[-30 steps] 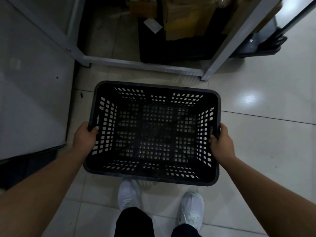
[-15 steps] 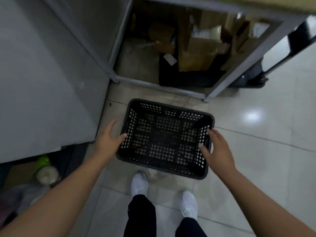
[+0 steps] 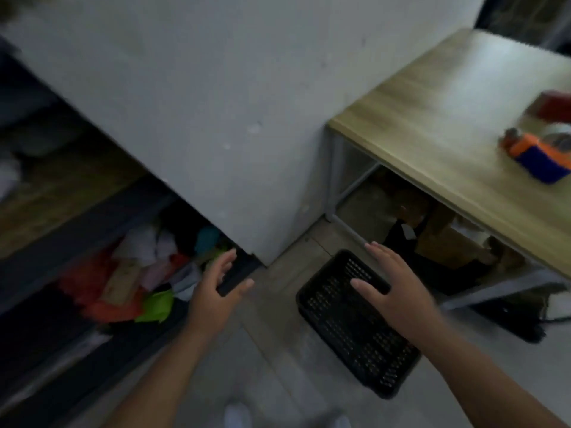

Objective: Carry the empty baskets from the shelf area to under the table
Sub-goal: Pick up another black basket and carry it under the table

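A black perforated plastic basket (image 3: 355,335) lies empty on the tiled floor, in front of the wooden table (image 3: 432,125) with grey metal legs. My right hand (image 3: 395,291) hovers above the basket's far end, fingers spread, holding nothing. My left hand (image 3: 216,288) is raised to the left of the basket, also spread and empty, near the edge of a dark shelf unit (image 3: 77,217). The picture is motion-blurred.
Under the table sit cardboard boxes (image 3: 445,242) and dark items. An orange and blue tape dispenser (image 3: 537,152) rests on the tabletop. The shelf's lower level holds colourful bags and cloths (image 3: 129,279). A white wall (image 3: 216,103) juts out between shelf and table.
Both hands let go of the basket, which now rests on the floor. My view swung up and left, bringing the shelf unit and tabletop into sight.
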`<move>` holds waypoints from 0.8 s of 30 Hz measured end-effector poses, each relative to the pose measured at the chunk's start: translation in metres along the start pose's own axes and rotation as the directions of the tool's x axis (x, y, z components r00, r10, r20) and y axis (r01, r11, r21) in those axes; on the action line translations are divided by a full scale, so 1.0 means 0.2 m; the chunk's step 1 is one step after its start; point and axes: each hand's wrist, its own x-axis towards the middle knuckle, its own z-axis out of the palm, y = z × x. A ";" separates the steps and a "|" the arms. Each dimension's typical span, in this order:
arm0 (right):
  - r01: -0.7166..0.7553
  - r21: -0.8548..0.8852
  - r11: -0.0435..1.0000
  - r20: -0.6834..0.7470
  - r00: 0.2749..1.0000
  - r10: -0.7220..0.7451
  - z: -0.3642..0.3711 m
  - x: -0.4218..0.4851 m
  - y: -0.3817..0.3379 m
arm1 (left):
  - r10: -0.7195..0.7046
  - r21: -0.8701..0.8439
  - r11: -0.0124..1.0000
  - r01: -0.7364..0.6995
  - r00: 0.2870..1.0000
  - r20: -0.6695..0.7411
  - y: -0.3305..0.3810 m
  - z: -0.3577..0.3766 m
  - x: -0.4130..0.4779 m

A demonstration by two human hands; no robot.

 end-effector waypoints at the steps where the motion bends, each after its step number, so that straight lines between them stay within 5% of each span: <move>1: 0.061 -0.008 0.998 0.032 0.998 -0.060 0.02 0.00 -0.16 | -0.012 -0.011 1.000 0.012 0.999 -0.051 0.02 -0.15 -0.10; 5: 0.269 0.002 0.963 0.171 0.949 -0.265 0.22 -0.06 -0.81 | -0.074 -0.025 0.997 0.069 0.951 -0.300 0.00 -0.74 -0.56; 9: 0.453 0.065 0.889 0.298 0.842 -0.450 0.56 -0.23 -1.46 | -0.145 -0.070 0.989 0.128 0.828 -0.541 -0.12 -1.35 -1.12; 16: 0.672 0.229 0.704 0.456 0.565 -0.688 1.30 -0.86 -2.45 | -0.280 -0.193 0.958 0.211 0.546 -0.790 -0.42 -2.09 -2.22; 24: 0.710 0.462 0.532 0.606 0.186 -0.773 1.93 -1.67 -3.15 | -0.338 -0.300 0.916 0.265 0.112 -0.934 -0.56 -2.47 -3.17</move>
